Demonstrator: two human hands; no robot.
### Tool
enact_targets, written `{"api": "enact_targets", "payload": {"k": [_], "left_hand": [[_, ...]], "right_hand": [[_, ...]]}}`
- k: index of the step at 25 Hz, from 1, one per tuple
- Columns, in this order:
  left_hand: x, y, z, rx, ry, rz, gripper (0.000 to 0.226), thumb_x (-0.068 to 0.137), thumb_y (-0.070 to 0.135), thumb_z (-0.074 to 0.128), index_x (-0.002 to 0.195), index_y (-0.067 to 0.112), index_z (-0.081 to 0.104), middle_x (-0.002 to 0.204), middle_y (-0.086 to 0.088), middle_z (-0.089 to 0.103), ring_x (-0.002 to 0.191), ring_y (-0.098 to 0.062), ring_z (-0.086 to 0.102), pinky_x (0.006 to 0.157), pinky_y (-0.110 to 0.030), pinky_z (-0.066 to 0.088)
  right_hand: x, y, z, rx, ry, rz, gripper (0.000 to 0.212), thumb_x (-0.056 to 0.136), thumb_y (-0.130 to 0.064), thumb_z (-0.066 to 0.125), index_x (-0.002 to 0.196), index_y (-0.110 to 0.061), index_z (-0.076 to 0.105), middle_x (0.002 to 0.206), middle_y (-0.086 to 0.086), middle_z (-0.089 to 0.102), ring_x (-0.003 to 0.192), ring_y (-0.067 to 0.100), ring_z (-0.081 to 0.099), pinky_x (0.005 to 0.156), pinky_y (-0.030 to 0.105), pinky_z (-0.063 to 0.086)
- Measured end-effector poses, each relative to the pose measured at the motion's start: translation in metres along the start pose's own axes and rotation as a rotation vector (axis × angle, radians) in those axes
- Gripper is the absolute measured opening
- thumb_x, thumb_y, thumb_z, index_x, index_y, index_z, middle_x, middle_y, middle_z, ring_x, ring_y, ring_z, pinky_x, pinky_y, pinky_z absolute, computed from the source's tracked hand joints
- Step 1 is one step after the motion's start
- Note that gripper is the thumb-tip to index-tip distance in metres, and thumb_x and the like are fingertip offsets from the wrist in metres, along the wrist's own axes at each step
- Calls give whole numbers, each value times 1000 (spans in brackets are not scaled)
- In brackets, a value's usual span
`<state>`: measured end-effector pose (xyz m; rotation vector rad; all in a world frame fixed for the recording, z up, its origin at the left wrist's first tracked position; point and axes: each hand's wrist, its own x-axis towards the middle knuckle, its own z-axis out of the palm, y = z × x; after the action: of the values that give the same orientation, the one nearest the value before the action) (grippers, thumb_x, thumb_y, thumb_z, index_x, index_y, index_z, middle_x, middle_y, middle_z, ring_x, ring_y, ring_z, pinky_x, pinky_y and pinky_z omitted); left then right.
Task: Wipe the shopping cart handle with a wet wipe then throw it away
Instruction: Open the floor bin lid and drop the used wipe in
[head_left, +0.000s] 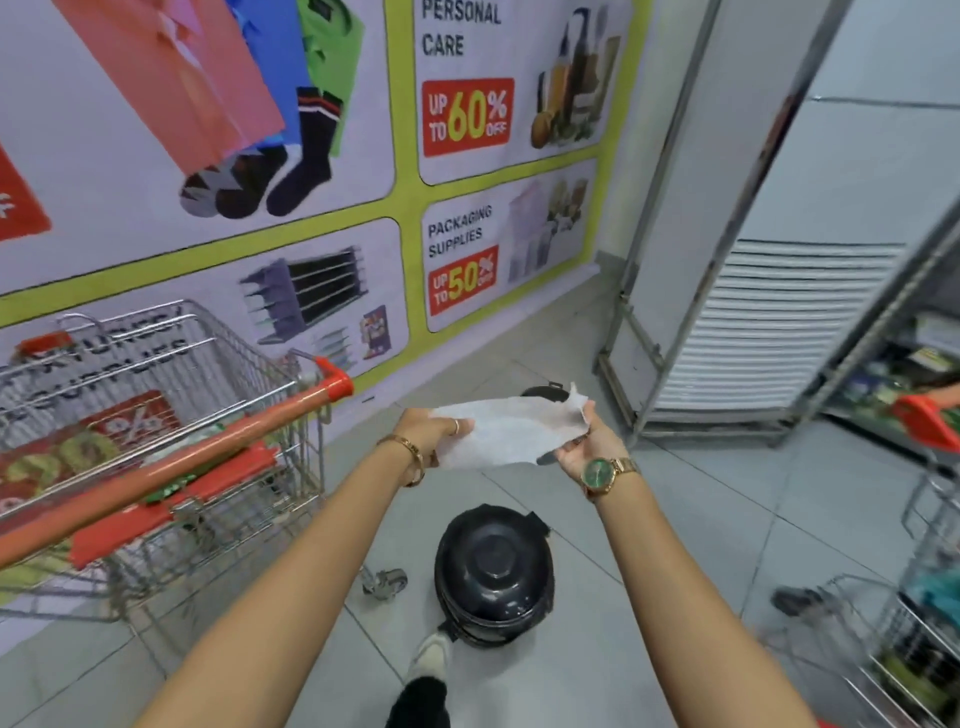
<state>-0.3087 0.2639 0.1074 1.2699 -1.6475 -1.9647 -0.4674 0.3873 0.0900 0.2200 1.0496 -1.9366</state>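
A white wet wipe (506, 434) is stretched flat in the air between both hands. My left hand (431, 431) pinches its left edge and my right hand (587, 449) pinches its right edge. The wire shopping cart (171, 374) stands at the left, its orange handle (171, 457) running diagonally, a short way left of my left hand and not touched. A black round-lidded bin (493, 571) sits on the floor below the wipe, lid closed, with my shoe (431, 654) by its base.
A wall poster (311, 182) with sale adverts runs behind the cart. A metal-framed white panel (753, 312) stands at the right. Another cart (898, 649) and a red cart handle (924, 421) sit at the right edge. A second dark object (540, 392) lies behind the wipe.
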Motion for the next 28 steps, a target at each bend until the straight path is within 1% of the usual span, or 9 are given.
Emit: {"api": "enact_targets", "payload": {"k": [2, 5, 8, 10, 12, 15, 20, 24, 28], "left_hand": [[11, -10, 9, 23, -17, -46, 22, 78, 8, 69, 98, 5, 59, 89, -10, 62, 70, -21, 60, 66, -33, 50], [42, -17, 13, 119, 4, -66, 23, 78, 7, 69, 98, 1, 60, 91, -12, 60, 65, -20, 56, 52, -27, 46], [80, -20, 8, 248, 22, -74, 34, 77, 11, 71, 103, -8, 60, 95, -16, 62, 76, -26, 60, 71, -37, 54], [102, -24, 4, 296, 42, -84, 38, 75, 14, 72, 104, -8, 61, 99, -19, 65, 87, -30, 61, 79, -37, 51], [120, -30, 1, 332, 78, -104, 37, 75, 15, 72, 103, -6, 61, 107, -20, 66, 97, -33, 63, 78, -35, 50], [153, -43, -5, 372, 102, -180, 40, 79, 15, 69, 111, -6, 58, 118, -21, 62, 107, -36, 60, 87, -37, 49], [195, -82, -8, 392, 83, -348, 43, 82, 12, 65, 119, -7, 53, 124, -21, 59, 111, -35, 58, 93, -37, 50], [213, -127, 0, 466, 11, -450, 43, 80, 7, 66, 119, -8, 55, 123, -23, 60, 111, -35, 59, 94, -41, 52], [225, -163, 16, 577, -33, -523, 42, 81, 7, 64, 119, -6, 54, 125, -22, 59, 114, -34, 57, 97, -37, 49]], "right_hand": [[6, 0, -12, 3, 12, 3, 47, 96, -36, 38, 128, -3, 45, 138, 17, 48, 130, 30, 44, 100, 40, 39], [27, -1, -17, 7, 40, 19, 49, 97, -32, 38, 132, 2, 41, 129, 20, 54, 131, 31, 41, 110, 43, 32], [52, 1, -15, -43, 88, 20, 40, 97, -26, 41, 128, -2, 46, 133, 18, 50, 114, 32, 55, 105, 46, 36], [73, 6, -15, -97, 134, 37, 23, 95, -24, 45, 105, -7, 58, 121, 14, 56, 88, 26, 62, 99, 44, 41], [92, 12, -17, -152, 197, 78, 17, 94, -22, 49, 85, -11, 58, 102, 8, 61, 78, 22, 61, 93, 42, 47], [119, 29, -18, -164, 269, 154, 18, 93, -18, 51, 78, -9, 56, 84, 7, 60, 73, 22, 60, 84, 40, 50], [158, 66, -34, -327, 392, 276, 12, 91, -15, 51, 81, -11, 56, 78, 5, 55, 70, 20, 54, 84, 37, 45], [179, 101, -59, -544, 478, 379, 22, 89, -11, 54, 67, -12, 56, 62, 3, 53, 55, 15, 46, 51, 25, 45], [196, 125, -90, -849, 574, 364, 30, 85, -5, 57, 56, -11, 53, 56, 4, 55, 52, 14, 49, 47, 20, 42]]}}
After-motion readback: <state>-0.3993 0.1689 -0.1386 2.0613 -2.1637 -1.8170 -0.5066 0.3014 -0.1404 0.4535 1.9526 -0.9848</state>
